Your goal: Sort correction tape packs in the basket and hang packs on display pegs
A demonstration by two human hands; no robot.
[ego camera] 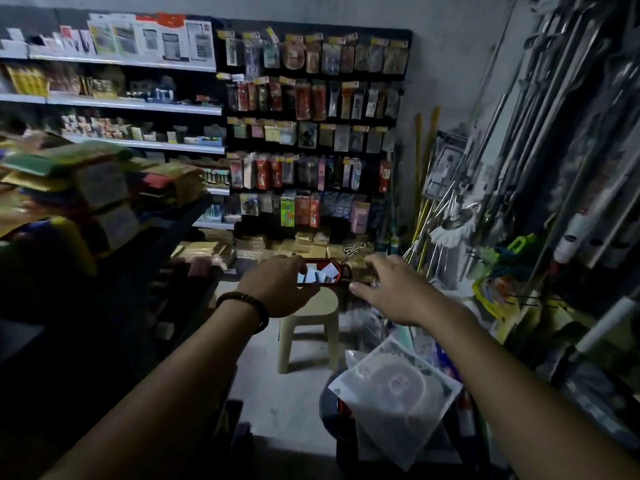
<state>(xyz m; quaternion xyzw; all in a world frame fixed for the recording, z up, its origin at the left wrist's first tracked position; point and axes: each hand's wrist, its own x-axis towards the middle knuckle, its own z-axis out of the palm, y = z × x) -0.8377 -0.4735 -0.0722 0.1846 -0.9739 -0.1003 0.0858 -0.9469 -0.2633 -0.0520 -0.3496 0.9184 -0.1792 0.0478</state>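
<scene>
A small red basket [342, 269] stands on a beige plastic stool [313, 318] below the peg display. Several white and pale blue correction tape packs [323, 274] lie loose inside it. My left hand [277, 287], with a dark bead bracelet on the wrist, grips the basket's left rim, thumb over the edge. To the right of the basket, my right hand [391, 294] hovers with fingers spread and holds nothing. A black pegboard [311, 133] behind carries several rows of hung packs.
White shelves [138, 102] with boxed goods fill the left wall, and a stacked counter [86, 188] juts out at near left. Mops and metal poles [519, 150] lean at right. A bin with plastic-wrapped discs [394, 386] stands by my right arm. The light is dim.
</scene>
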